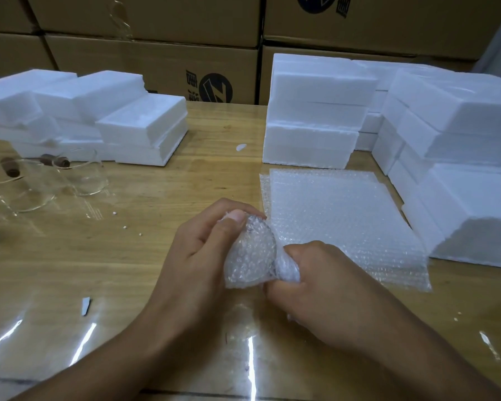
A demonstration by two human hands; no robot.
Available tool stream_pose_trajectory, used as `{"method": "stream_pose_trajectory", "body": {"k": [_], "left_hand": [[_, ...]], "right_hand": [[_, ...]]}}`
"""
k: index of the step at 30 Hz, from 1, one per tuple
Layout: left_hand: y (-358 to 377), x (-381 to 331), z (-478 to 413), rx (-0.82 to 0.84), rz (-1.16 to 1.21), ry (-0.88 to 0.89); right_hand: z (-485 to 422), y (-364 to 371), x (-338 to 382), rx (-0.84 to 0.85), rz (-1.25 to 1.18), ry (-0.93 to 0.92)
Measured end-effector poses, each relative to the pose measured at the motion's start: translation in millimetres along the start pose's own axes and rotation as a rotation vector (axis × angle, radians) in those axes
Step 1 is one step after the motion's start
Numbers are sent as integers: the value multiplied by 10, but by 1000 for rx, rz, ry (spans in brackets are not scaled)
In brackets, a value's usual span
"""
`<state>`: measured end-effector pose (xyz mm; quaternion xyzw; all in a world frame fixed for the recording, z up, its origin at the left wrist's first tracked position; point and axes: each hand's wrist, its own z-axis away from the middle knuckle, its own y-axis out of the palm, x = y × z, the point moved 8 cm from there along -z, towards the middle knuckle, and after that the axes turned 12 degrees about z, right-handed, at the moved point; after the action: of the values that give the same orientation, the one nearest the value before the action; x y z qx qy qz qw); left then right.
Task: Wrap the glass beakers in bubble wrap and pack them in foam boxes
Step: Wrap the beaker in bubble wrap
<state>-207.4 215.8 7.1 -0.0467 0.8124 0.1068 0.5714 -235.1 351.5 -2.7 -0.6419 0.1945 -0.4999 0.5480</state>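
Observation:
A glass beaker wrapped in bubble wrap [248, 253] is held above the middle of the wooden table [156, 256]. My left hand [203, 256] grips its left side, thumb on top. My right hand [315, 285] pinches the bunched wrap at its right end. A stack of flat bubble wrap sheets [344, 221] lies just right of the hands. Bare glass beakers [78, 175] stand at the left. White foam boxes are stacked at the back left [139, 131], the back centre [315, 111] and the right [460, 169].
Brown cardboard cartons [156, 53] form a wall behind the table. Small foam crumbs [240, 147] and a grey scrap [86, 305] lie on the tabletop. Small brown items [55, 161] sit by the beakers at the left.

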Motion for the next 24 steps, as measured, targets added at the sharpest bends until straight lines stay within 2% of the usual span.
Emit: {"method": "stream_pose_trajectory", "body": {"k": [10, 18, 24], "left_hand": [[-38, -22, -25, 7, -196, -12], [-65, 119, -20, 36, -216, -113], [9, 129, 44, 125, -198, -121]], "right_hand": [[9, 41, 60, -112, 186, -77], [-79, 78, -107, 10, -6, 7], [-109, 64, -164, 12, -32, 32]]}}
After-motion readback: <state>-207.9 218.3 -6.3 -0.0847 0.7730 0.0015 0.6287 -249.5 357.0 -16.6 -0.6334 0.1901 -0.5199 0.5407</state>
